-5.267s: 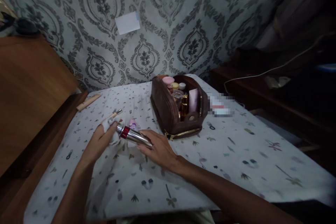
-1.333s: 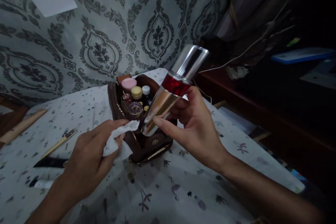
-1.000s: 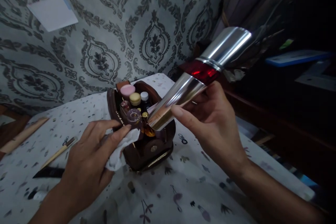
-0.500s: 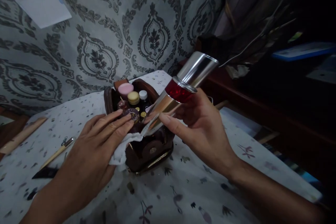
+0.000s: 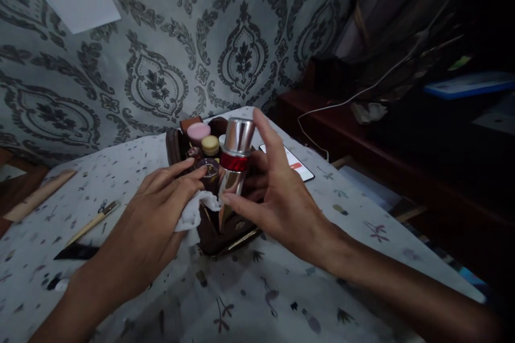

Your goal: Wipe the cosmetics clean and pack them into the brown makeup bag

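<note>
A shiny silver bottle with a red band (image 5: 235, 163), perhaps perfume, is nearly upright over the open brown zip bag (image 5: 231, 241), its lower end inside. My right hand (image 5: 281, 193) grips it from the right, thumb at its side and index finger by the silver cap. Under my left hand (image 5: 155, 214) a white cloth (image 5: 193, 214) is held between thumb and palm. The left fingertips rest at a round clear-topped container (image 5: 209, 167) in the bag. Behind it stand a pink-lidded container (image 5: 198, 132) and a yellow-capped one (image 5: 210, 144).
A phone (image 5: 303, 169) with a lit screen lies right of the bag. A wooden-handled tool (image 5: 92, 221) and a dark object (image 5: 76, 251) lie at left on the patterned tablecloth (image 5: 257, 305). A white cable (image 5: 341, 101) runs along the dark red ledge.
My right hand has brought the bottle left and down into the bag, turning it from a slant to nearly upright. The phone has come into sight. My left hand stays at the bag with the cloth.
</note>
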Tool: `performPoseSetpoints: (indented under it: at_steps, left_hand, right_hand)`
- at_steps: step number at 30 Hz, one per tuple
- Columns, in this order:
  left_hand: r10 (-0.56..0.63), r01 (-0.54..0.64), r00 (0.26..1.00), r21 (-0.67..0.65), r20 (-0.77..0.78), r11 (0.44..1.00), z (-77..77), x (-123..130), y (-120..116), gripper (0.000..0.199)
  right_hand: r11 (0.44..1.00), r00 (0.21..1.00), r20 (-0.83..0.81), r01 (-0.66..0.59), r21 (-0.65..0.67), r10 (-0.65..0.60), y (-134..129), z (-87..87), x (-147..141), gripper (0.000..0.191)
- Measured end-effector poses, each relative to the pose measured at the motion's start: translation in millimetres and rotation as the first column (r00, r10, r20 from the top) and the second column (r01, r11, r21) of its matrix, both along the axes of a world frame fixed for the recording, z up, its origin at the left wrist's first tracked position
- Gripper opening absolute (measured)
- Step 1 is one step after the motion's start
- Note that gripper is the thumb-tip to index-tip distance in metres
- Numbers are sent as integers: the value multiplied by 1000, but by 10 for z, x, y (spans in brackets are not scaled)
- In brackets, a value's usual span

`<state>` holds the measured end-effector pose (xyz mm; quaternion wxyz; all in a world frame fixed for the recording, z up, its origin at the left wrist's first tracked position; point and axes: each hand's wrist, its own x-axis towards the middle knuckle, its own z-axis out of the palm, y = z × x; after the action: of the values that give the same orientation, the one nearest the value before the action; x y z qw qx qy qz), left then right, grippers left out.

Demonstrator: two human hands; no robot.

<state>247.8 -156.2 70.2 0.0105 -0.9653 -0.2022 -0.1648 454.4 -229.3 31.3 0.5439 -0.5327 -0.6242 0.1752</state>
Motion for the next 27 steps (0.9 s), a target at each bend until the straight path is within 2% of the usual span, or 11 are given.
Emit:
performPoseSetpoints:
  at_steps: [5,11,16,23,27]
  left_hand:
    - [3,-4,1000,-9,-23,1000,-17,-25,21,42]
    - [5,-5,1000,-11,-27,1000,-25,-41,20,50]
    - [-1,0,1000,-39,-6,999,-27,-21,23,53]
    - [-10,10,1000,-37,-8,999,-38,-40,19,55]
    - [-14,14,1000,-38,-6,999,-47,-37,20,54]
  right_hand:
    - [998,1000,-5,-22,-66,22,-3,-15,-54,91]
    - [999,976,218,30,-13,-26,-28,-58,-92,52]
    - [998,960,275,51,28,-57,-30,24,-40,29]
    - [996,938,335,78,37,-86,-1,44,-39,22]
    - [991,937,329,90,98,-118,39,44,-35,22]
